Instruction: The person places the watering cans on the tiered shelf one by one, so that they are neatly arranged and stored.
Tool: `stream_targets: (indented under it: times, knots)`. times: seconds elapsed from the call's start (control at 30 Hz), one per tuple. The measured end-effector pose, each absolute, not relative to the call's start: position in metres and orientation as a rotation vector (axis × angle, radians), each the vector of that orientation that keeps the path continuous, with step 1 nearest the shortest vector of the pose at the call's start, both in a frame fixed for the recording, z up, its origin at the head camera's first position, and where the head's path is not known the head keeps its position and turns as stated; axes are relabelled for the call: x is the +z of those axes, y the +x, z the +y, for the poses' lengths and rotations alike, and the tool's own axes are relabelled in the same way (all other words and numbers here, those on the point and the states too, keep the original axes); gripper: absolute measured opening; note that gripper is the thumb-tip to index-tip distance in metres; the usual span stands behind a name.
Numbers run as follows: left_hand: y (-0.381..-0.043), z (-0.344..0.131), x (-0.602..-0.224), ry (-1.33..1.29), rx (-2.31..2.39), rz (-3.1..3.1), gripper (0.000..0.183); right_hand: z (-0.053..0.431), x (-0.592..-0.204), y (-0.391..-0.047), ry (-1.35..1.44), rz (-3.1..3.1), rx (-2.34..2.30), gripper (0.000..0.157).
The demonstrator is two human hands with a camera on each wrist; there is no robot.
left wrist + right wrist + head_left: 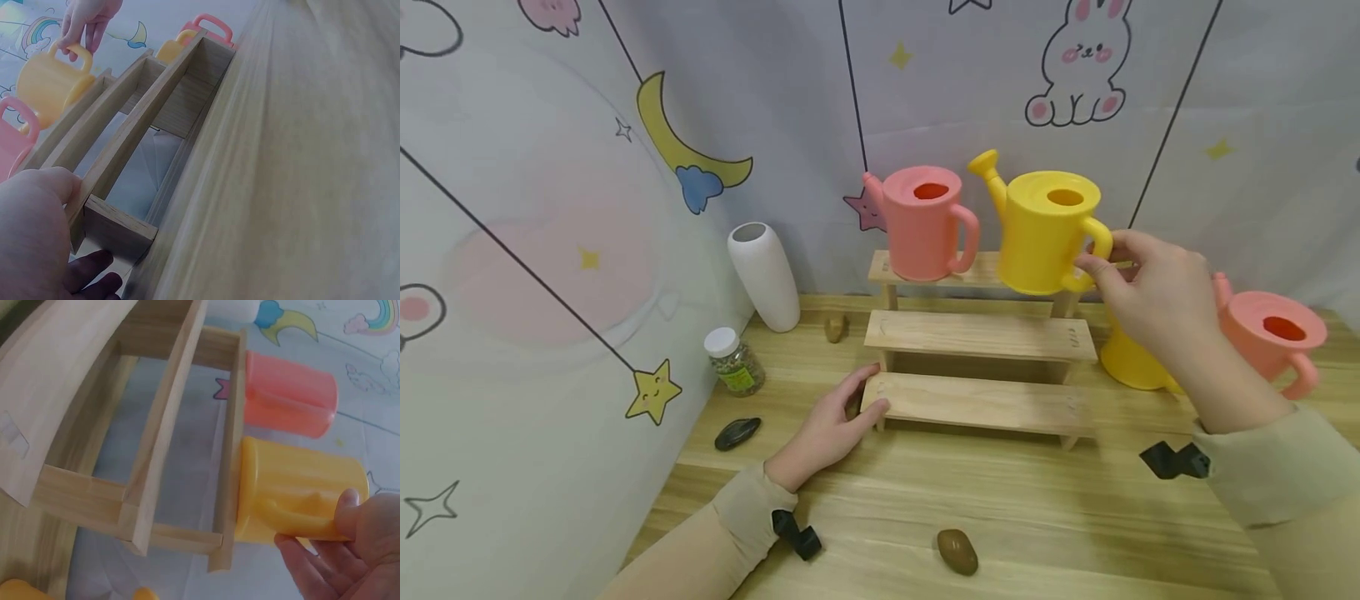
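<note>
R hand (1165, 283): thumb + fingers closed in a pinch on handle of yellow watering can (1045, 237). Can approx. upright, at R part of top step of 3-step wooden stand (977, 333), spout to L; can't tell if base bears full weight on step. L hand (823, 429): part-closed, gripping stand at L end of lowest step, thumb on board, fingers bent round the end.

Just L of held can, also on top step: pink watering can (917, 225), handle to R. R of stand, partly behind R wrist: 2nd yellow can (1131, 362), then 2nd pink can (1262, 333).

L of stand: white vase (765, 279), small brown stone (834, 328), white-lidded jar (735, 364), black stone (737, 433). Front of stand, on wood-grain table (1075, 533): larger brown stone (957, 552). Behind: printed backdrop (775, 108) w/ rabbit + moon.
</note>
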State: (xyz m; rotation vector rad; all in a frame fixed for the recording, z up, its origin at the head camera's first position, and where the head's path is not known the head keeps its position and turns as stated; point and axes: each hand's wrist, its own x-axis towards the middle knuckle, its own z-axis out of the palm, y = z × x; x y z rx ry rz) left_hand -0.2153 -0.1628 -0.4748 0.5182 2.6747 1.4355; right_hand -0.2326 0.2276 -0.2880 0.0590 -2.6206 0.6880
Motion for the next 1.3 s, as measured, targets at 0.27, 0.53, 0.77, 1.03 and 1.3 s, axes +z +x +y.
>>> stream_targets:
  times: [0.27, 0.53, 0.77, 1.03, 1.3]
  knots:
    - [-0.215, -0.162, -0.476, 0.499, 1.424, 2.662, 0.064, 0.223, -0.287, -0.247, 0.056, -2.677, 0.724, 0.061]
    - [-0.215, -0.162, -0.475, 0.522, 1.422, 2.671, 0.065, 0.221, -0.286, -0.246, 0.061, -2.681, 0.774, 0.067]
    - [-0.214, -0.162, -0.475, 0.528, 1.436, 2.670, 0.064, 0.225, -0.289, -0.238, 0.041, -2.615, 0.882, 0.069]
    - [-0.215, -0.162, -0.475, 0.518, 1.450, 2.661, 0.064, 0.247, -0.305, -0.219, -0.118, -2.512, 0.952, 0.060]
    - [-0.216, -0.163, -0.476, 0.514, 1.442, 2.674, 0.063, 0.284, -0.336, -0.206, -0.344, -2.472, 1.040, 0.058]
